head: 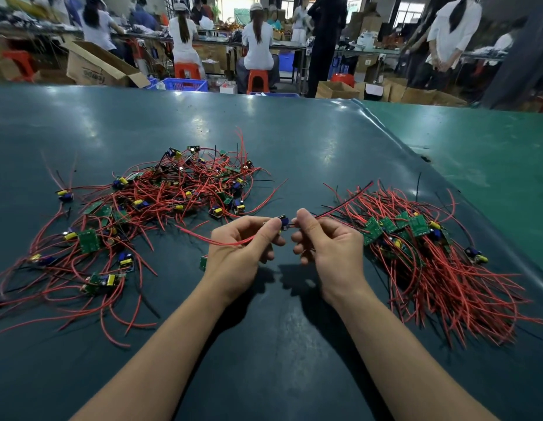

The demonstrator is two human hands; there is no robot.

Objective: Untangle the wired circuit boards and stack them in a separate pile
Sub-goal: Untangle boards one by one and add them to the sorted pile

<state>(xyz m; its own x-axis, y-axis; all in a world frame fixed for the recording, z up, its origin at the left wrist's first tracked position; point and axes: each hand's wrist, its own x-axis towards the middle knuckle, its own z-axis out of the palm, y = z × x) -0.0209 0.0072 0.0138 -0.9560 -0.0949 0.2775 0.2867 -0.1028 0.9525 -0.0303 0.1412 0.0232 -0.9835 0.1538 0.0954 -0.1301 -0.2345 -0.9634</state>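
Item: small circuit board with blue component and red wires, at frame centre, being held above the dark green table mat. Left hand and right hand are both pinching it between thumb and fingers. Tangled heap of red-wired boards is lying centre left; sorted pile of green boards with red wires is lying at right.

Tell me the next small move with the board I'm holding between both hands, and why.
Probably carry the board right and lay it on the sorted pile. Left hand and right hand pinch it above the table; its wires look clear of the tangled pile, and one already trails toward the sorted pile.
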